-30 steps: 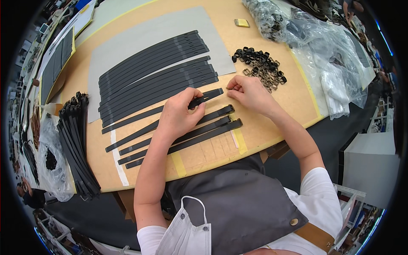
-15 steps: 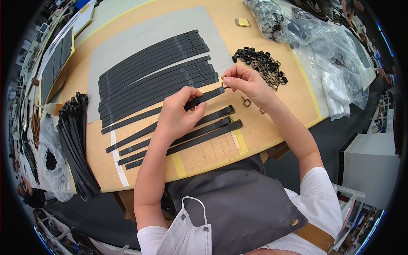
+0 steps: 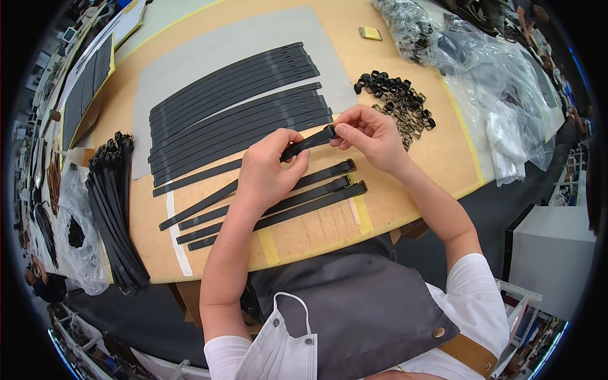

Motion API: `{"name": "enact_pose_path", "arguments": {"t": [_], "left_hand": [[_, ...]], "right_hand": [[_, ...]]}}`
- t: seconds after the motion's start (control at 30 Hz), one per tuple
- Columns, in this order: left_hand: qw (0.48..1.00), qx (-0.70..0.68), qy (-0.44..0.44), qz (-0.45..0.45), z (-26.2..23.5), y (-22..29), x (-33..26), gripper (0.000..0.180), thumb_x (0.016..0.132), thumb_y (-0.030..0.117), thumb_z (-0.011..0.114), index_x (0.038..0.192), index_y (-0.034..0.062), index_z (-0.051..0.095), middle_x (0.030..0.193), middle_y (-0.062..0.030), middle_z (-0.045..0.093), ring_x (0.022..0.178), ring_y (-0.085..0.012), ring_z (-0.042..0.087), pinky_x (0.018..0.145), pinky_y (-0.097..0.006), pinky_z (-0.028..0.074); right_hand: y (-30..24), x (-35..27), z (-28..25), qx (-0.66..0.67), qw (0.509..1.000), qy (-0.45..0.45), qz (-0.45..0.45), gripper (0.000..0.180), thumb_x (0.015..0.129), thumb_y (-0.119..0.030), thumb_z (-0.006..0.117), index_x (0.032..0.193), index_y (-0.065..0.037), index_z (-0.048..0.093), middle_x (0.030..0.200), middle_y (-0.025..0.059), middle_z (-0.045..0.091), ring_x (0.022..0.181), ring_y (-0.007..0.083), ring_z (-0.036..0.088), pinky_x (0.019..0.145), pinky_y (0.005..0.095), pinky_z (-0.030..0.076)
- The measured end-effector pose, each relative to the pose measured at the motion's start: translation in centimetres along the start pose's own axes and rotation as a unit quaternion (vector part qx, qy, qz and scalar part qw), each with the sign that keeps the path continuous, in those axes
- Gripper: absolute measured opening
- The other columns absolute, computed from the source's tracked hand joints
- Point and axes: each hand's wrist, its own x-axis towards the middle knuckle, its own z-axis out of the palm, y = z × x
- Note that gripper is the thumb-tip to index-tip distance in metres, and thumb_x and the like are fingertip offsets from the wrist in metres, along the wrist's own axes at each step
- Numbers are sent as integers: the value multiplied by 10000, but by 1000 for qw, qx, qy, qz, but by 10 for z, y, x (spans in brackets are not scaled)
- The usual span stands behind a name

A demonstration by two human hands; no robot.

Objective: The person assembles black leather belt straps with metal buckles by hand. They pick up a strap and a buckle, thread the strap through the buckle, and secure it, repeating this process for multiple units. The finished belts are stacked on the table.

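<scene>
A long black strap runs slantwise beneath my left hand, whose thumb and fingers pinch it near its far right end. At that end sits a small dark buckle. My right hand is closed with thumb and fingertips at the buckle; whether the strap is folded through it cannot be made out. Nearer to me lie several black straps with buckled ends, partly covered by my left forearm. Beyond my hands, flat black straps with holes lie side by side on a grey sheet.
A heap of small buckles and black loops lies right of my hands. Clear plastic bags cover the far right. A bundle of buckled straps hangs over the table's left edge. A small yellow-topped block lies at the back.
My right hand has come down and closed in on the strap's end, bringing the buckle against it. Loose buckles seen beside that hand before no longer show. My left hand keeps its grip.
</scene>
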Motion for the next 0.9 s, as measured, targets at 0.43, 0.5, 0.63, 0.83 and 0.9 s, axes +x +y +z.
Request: {"name": "enact_pose_path", "arguments": {"t": [0.43,0.5,0.63,0.83,0.9], "left_hand": [[999,15,-42,6,9,0,-6,230,831,115,802,1004,33,675,862,-110,724,651,-232,673,614,-344,547],[999,3,-46,-6,7,1,-5,231,832,116,804,1005,31,676,861,-110,724,649,-228,671,612,-345,546],[998,-12,-65,-20,7,2,-5,239,833,118,807,1019,31,685,863,-109,726,642,-221,663,610,-343,545],[993,-14,-111,-21,5,10,-6,230,836,77,811,1027,10,702,902,-80,734,718,-157,658,629,-293,533],[994,-16,-105,9,7,8,-7,238,838,78,812,1039,14,703,914,-90,738,725,-184,673,633,-305,534]], "right_hand": [[0,0,10,-250,953,-116,-123,134,956,-103,767,1048,-24,711,936,27,732,849,108,681,759,260,556],[-6,-2,12,-210,970,-111,-58,122,955,-89,766,1043,-21,713,952,26,737,871,97,678,773,260,555],[-5,-1,9,-86,986,-119,72,156,943,-22,766,1086,-12,703,1011,24,730,918,76,690,815,242,558],[-4,8,-6,-11,972,-187,141,237,908,-34,808,1104,-31,674,972,-11,702,854,33,643,771,195,518],[-4,10,-8,-30,969,-190,155,240,898,-44,818,1094,-34,680,929,-24,693,826,21,631,744,187,503]]}}
